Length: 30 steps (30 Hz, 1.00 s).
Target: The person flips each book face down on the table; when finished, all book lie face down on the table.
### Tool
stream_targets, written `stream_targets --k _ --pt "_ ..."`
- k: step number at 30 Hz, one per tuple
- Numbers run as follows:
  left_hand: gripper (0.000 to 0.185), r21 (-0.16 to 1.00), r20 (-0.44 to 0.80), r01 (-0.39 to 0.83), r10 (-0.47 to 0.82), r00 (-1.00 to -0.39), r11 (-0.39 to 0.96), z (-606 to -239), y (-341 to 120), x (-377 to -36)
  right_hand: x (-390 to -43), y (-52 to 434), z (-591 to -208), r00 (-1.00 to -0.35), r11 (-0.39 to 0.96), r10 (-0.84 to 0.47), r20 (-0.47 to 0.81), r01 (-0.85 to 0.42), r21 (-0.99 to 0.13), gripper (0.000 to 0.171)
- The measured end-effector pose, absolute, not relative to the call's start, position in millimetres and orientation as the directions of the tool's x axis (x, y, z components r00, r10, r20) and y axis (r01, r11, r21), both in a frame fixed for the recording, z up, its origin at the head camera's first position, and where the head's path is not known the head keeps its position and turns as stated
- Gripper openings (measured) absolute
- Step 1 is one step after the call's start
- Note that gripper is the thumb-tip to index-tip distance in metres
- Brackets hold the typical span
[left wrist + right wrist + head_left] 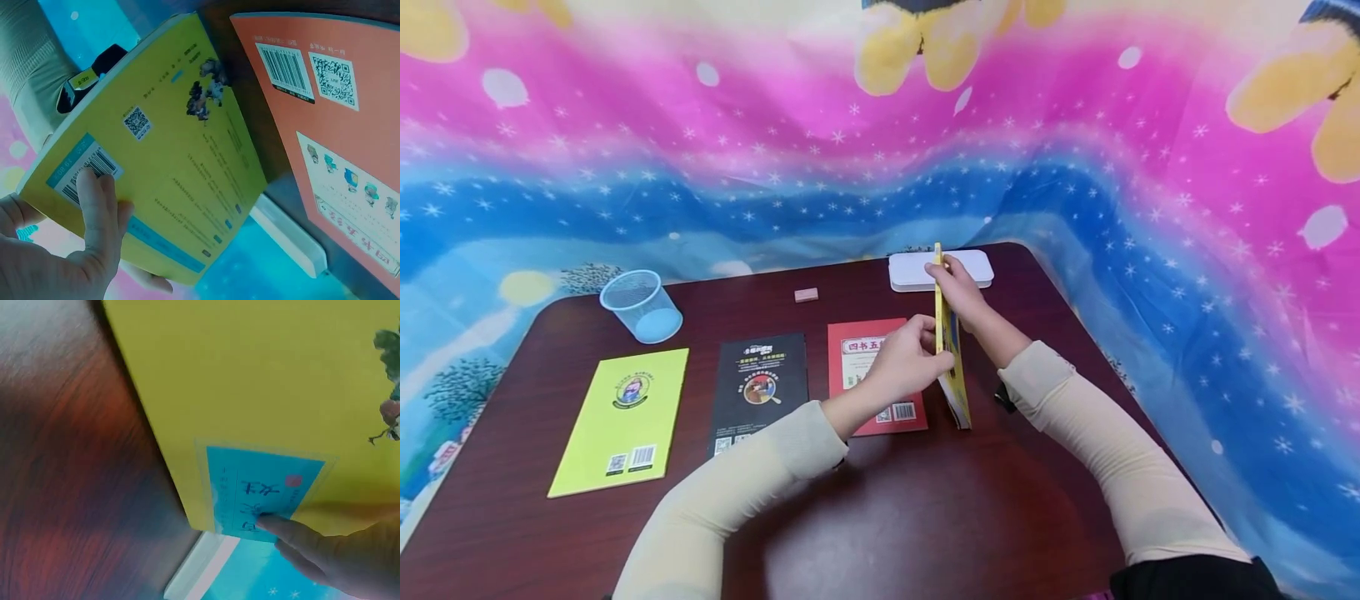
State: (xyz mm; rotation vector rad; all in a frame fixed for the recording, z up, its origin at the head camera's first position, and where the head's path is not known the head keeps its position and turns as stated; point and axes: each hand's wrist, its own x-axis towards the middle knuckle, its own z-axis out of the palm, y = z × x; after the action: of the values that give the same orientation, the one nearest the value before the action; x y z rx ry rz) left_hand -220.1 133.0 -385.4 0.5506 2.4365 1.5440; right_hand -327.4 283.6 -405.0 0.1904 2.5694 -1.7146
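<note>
A yellow book (pixel 953 385) stands nearly upright on its edge at the right of the table, seen almost edge-on in the head view. My left hand (pixel 906 360) grips its near edge; in the left wrist view the fingers lie across the barcode on the back cover (pixel 181 169). Higher and farther along, my right hand (pixel 964 293) holds the book from the other side. In the right wrist view, that hand's finger (pixel 290 531) touches a blue label (pixel 262 487) with handwriting. A red book (pixel 887 423) lies flat beneath and beside the left hand.
To the left lie a black book (pixel 763 346) and a lime-yellow book (pixel 640 425). A blue mesh pen holder (pixel 643 307) stands at the back left. A pink eraser (pixel 806 295) lies at the back, and a white case (pixel 913 273) sits behind the yellow book.
</note>
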Motion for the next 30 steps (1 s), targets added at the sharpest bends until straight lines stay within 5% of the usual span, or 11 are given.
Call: stream_targets --k 12,19,30 --pt "0.063 0.872 0.118 0.303 0.436 -0.892 0.384 -393.9 148.5 -205.9 -329.6 294.6 -395.8 -1.000 0.289 0.009 -0.029 0.031 -0.957 0.060" --pt "0.095 0.831 0.105 0.385 0.567 -0.817 0.401 -406.8 152.7 -204.1 -327.5 303.8 -394.1 -0.998 0.278 0.039 -0.055 0.063 -0.958 0.058" --pt "0.128 0.774 -0.001 0.397 0.629 -0.778 0.493 -433.0 168.6 -218.3 -324.9 318.2 -396.1 -0.997 0.227 0.060 -0.053 0.065 -0.972 0.060"
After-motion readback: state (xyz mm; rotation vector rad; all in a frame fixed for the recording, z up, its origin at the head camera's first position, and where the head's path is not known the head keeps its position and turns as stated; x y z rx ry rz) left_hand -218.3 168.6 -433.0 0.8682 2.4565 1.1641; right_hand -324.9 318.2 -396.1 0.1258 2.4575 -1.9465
